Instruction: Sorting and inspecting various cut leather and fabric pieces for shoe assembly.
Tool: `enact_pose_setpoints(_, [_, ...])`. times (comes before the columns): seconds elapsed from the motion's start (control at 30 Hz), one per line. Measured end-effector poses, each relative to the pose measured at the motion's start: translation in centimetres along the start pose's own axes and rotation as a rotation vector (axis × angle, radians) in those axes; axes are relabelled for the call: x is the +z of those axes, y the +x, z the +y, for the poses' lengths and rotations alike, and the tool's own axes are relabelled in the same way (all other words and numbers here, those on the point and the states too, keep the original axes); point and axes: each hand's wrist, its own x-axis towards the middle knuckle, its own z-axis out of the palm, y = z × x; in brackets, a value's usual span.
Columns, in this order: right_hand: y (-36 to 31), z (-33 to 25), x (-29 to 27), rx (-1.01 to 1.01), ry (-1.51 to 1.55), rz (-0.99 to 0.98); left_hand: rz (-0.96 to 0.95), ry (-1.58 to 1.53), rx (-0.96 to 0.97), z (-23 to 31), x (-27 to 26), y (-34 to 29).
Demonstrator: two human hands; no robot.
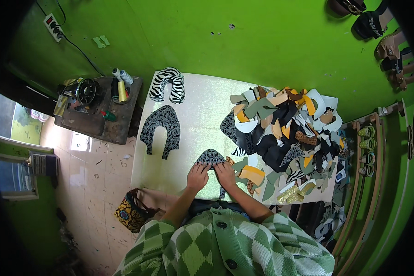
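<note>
At the table's near edge lies a black, grey-patterned cut piece (210, 155) of sheet material, curved at its far end, with a narrow leg reaching toward me. My left hand (198, 176) and my right hand (225, 174) are close together on it, fingers bent and holding its material; the thumbs and fingertips are partly hidden. Farther left, a bigger U-shaped piece (172, 123) in the same pattern lies flat. Beyond that sits a stack of zebra-striped U-shaped pieces (169, 73). All rest on a pale, glittery tabletop (202, 110).
A large heap of mixed scraps (276, 126) covers the table's right side, with loose offcuts beside my right hand. On the left stands a sewing machine (86, 91) with thread cones (122, 91). A patterned bag (131, 212) is below the table. Shoes (367, 145) hang on a right-hand rack.
</note>
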Motion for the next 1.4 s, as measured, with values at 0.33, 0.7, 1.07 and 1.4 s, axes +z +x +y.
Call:
enact_pose_setpoints(0.33, [0.0, 0.8, -0.4, -0.142, -0.051, -0.044, -0.016, 0.068, 0.008, -0.2, -0.1, -0.1])
enact_pose_setpoints(0.7, [2.6, 2.3, -2.3, 0.049, 0.233, -0.11, -0.158, -0.172, -0.153, 0.1, -3.7, 2.1])
enact_pose_setpoints(1.07, [8.0, 3.2, 0.0, 0.307, 0.15, 0.151, 0.191, 0.08, -0.494, -2.0, 0.2, 9.3])
enact_pose_setpoints(1.4, [9.1, 2.2, 2.5, 0.395, -0.029, 0.045, 0.207, 0.138, -0.49, -2.3, 2.4, 9.2])
